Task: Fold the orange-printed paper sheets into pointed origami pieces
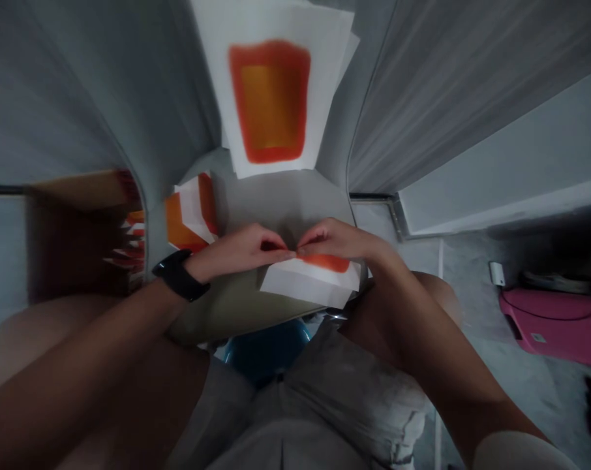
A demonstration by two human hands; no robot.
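Observation:
Both hands meet over the near part of a grey surface (256, 196), fingertips pinched together at the top edge of a white and orange-red paper piece (315, 284). My left hand (251, 248), with a black band on its wrist, pinches the piece's left end. My right hand (332, 239) holds it just beside, partly covering the orange-red area. A folded orange and white paper piece (192, 210) stands to the left, behind my left wrist. Farther back lie white sheets (325, 85) with an orange-yellow, red-edged print.
An open cardboard box (75, 196) at the left holds several red and white pieces. Below the surface's near edge is a blue object (269, 349) between the legs. A pink object (554, 323) with a dark cord lies on the floor at the right.

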